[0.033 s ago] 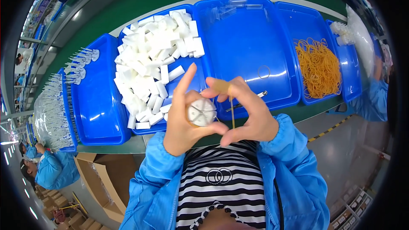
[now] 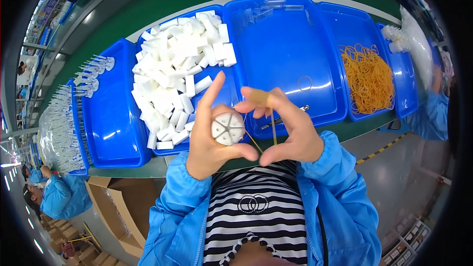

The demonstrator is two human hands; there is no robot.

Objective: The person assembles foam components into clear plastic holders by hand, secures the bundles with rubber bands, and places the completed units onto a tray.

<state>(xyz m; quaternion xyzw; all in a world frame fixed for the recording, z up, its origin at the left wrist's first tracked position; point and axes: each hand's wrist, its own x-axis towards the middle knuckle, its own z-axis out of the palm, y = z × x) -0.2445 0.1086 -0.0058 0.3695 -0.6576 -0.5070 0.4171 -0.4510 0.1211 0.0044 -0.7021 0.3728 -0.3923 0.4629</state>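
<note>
My left hand (image 2: pixel 199 145) is wrapped round a white round bundle (image 2: pixel 228 129), with its index finger pointing up. The bundle's end face shows wedge-shaped segments with small holes, parted by dark lines. My right hand (image 2: pixel 298 135) holds a thin yellow rubber band (image 2: pixel 274 127) stretched between its thumb and raised fingers. One strand of the band slants from beside the bundle down to the right thumb; whether the band loops round the bundle is hidden. Both hands are raised in front of the blue trays, their thumb tips close together.
White foam-like blocks (image 2: pixel 170 76) fill a blue tray (image 2: pixel 214 106). Clear plastic pieces (image 2: pixel 273 6), a loose band (image 2: pixel 305 83) and a small metal tool (image 2: pixel 304 108) lie in the middle tray (image 2: pixel 276 44). Yellow rubber bands (image 2: pixel 367 79) are heaped further right. A cardboard box (image 2: pixel 133 207) stands below left.
My left hand and the bundle have shifted slightly left, and the bundle's face has turned more toward view. My right hand has edged right, drawing the rubber band's strand out longer.
</note>
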